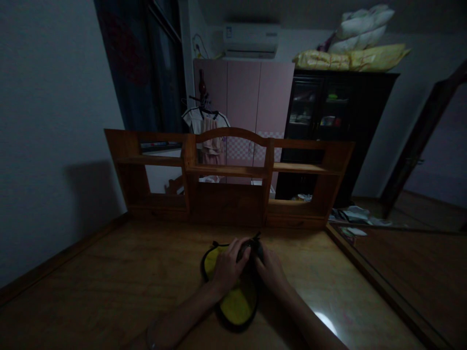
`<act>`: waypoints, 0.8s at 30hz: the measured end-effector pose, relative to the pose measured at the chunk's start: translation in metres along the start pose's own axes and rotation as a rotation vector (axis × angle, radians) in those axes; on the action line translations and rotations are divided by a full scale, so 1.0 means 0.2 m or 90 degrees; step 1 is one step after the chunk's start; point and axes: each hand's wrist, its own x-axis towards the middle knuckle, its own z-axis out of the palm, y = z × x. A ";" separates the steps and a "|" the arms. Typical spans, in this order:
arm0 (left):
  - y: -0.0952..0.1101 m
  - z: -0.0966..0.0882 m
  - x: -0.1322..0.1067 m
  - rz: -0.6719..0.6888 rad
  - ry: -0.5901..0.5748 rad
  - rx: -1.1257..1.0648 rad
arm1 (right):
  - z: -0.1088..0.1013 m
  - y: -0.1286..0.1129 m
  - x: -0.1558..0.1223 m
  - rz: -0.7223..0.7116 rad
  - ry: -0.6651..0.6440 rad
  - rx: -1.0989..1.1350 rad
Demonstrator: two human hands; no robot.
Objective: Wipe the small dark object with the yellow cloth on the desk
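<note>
- Room dim, low light; pale wall at left, dark curtain (146, 63) behind it, air conditioner (251, 40) high on the back wall.
- Pink wardrobe (255, 97) at centre back; dark cabinet (335, 112) to its right with yellow and white bedding (353, 48) piled on top. Clothes on a hanger (206, 131) hang in front of the wardrobe.
- Wooden shelf unit (229, 175) stands at the far edge of the worktop, arched top rail in the middle, open compartments either side.
- Worktop (109, 291) is glossy brown wood with a raised edge; bright light glare at lower right near the right forearm.
- Floor at right is dark wood, papers and small clutter (352, 214) lying by the cabinet foot.
- Yellow cloth (237, 304) with dark border lies flat on the worktop, centre foreground, partly under both hands; looks soft, folded or doubled, rounded outline.
- Small dark object (251, 250) sits at the far end of the cloth between the two hands; too dark to identify.
- Left hand (228, 267) rests palm down on the cloth, fingers curled over the dark object.
- Right hand (270, 270) is beside it, fingers bent against the same dark object; hands nearly touching.
</note>
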 end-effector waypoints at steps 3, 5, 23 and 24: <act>-0.01 0.01 0.01 -0.024 0.024 -0.034 | -0.02 -0.05 0.00 0.022 0.018 0.028; -0.01 0.01 0.01 -0.045 0.049 -0.052 | -0.03 -0.09 -0.01 0.035 0.017 0.049; -0.02 0.01 0.01 -0.017 0.019 -0.020 | 0.00 -0.01 0.00 -0.058 0.006 0.007; -0.02 0.01 0.01 -0.015 0.021 -0.024 | 0.00 -0.01 0.00 -0.056 0.010 0.006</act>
